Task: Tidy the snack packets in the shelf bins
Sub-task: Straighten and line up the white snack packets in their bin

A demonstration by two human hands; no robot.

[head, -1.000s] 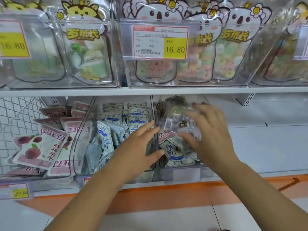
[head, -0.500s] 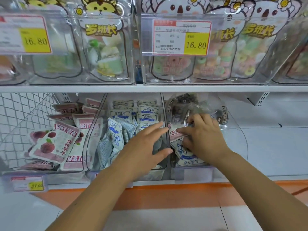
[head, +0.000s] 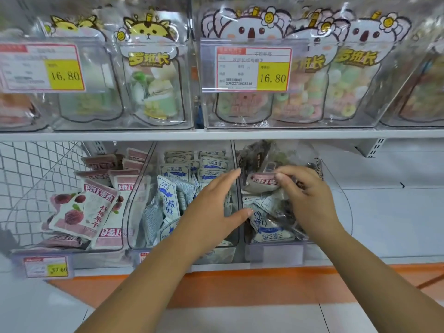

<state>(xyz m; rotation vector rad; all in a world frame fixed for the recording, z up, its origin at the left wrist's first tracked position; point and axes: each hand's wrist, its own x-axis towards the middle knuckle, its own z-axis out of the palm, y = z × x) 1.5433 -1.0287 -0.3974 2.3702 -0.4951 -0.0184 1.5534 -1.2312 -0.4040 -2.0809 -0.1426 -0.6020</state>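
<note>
Across the frame runs a white shelf board [head: 216, 135], with a tier above and a tier below it.

Upper tier: clear upper bins [head: 288, 124] hold upright candy bags [head: 153, 87] with cartoon animal heads. The bags in the right-hand bin contain ring-shaped sweets. Wire mesh [head: 24, 169] is at the left of the lower tier, and an orange strip [head: 240, 287] runs below it.

Lower tier: three clear bins side by side.
- Left bin [head: 96, 258]: pink packets [head: 79, 212] with plum pictures, loose at mixed angles.
- Middle bin [head: 221, 257]: blue-and-white packets [head: 168, 200], in rows at the back and jumbled at the front.
- Right bin [head: 274, 253]: mixed. Blue-and-white ones sit low at the front, dark clear-wrapped ones behind, and one pink packet [head: 262, 182] on top.

Hands:
- The left hand [head: 211, 210] is flat, fingers straight and together, thumb spread, holding nothing. It's over the front of the middle bin, fingertips at the divider to the right bin. Can't tell if it touches the divider.
- The right hand [head: 310, 200] is inside the right bin, thumb and fingers pinching the pink packet at its right end. The packet is tilted with its label facing out.

Price tags [head: 252, 68] with a yellow 16.80 are on both upper bins. A smaller tag [head: 45, 267] is on the front of the left bin.
</note>
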